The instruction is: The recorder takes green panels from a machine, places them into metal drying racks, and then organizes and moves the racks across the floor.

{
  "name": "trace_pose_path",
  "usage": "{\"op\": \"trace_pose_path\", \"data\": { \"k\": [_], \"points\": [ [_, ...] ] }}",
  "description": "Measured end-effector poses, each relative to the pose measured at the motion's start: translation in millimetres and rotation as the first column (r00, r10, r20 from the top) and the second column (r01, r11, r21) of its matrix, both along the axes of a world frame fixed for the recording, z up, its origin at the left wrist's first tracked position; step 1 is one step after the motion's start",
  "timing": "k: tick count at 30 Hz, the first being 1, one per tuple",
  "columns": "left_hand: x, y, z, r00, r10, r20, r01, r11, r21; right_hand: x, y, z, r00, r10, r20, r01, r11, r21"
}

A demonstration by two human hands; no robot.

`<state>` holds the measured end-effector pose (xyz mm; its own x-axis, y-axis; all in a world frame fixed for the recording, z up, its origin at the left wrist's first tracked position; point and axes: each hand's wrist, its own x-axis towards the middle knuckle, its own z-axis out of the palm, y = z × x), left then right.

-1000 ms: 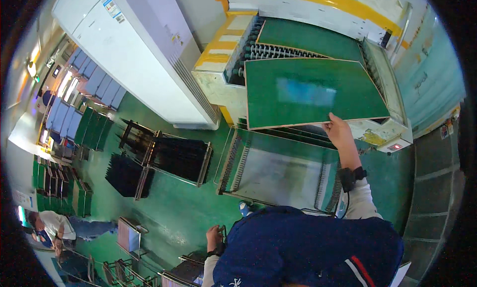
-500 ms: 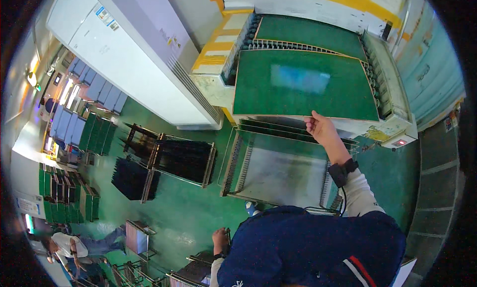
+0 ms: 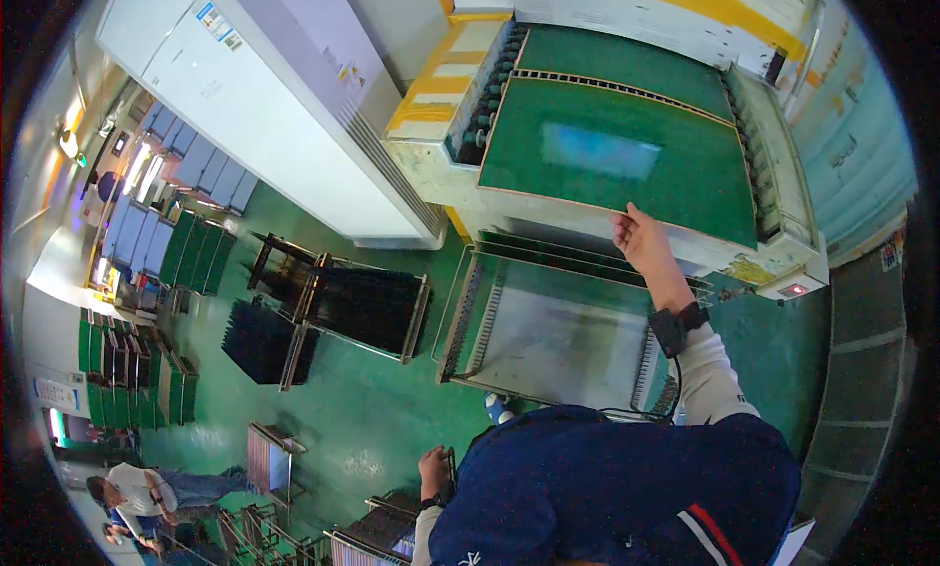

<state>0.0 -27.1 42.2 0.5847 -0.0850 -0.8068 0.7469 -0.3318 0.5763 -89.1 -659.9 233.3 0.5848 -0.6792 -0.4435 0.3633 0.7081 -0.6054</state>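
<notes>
A large green panel [image 3: 617, 150] with a thin light-brown edge lies flat on the roller conveyor [image 3: 477, 140]. My right hand [image 3: 643, 245] is at the middle of its near edge, thumb and fingers pinched on that edge. Behind it lies a second green panel [image 3: 627, 62], with a narrow strip of rollers showing between the two. My left hand [image 3: 432, 474] is low beside my body, fingers curled near a dark metal bar; what they hold, if anything, is hidden.
Below the conveyor's near end stands a slotted metal rack [image 3: 470, 316] with several green panels upright at its far side. A tall white cabinet [image 3: 284, 125] is at left. Dark racks [image 3: 362, 306] stand on the green floor. Another person [image 3: 137, 493] is at lower left.
The near panel has turned and slid back on its left side, so its far edge now runs along the rear panel. My right hand has moved slightly away from me with it.
</notes>
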Motion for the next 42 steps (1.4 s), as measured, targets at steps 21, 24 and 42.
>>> {"op": "trace_pose_path", "data": {
  "k": [21, 24, 42],
  "points": [
    [-8.6, 15.4, -23.7, 0.966, -0.240, 0.096, 0.229, 0.967, 0.107, 8.0, -5.4, 6.7, 0.994, 0.030, -0.106, -0.034, 0.999, -0.039],
    [-9.6, 1.2, -5.6, 0.967, -0.223, 0.120, 0.211, 0.972, 0.107, 4.1, -14.2, 2.4, 0.988, 0.088, -0.129, -0.095, 0.994, -0.048],
    [-17.5, -9.4, -7.1, 0.975, 0.221, 0.031, -0.223, 0.969, 0.105, -23.5, 50.9, -103.2, 0.674, -0.167, -0.720, -0.737, -0.073, -0.672]
  ]
}}
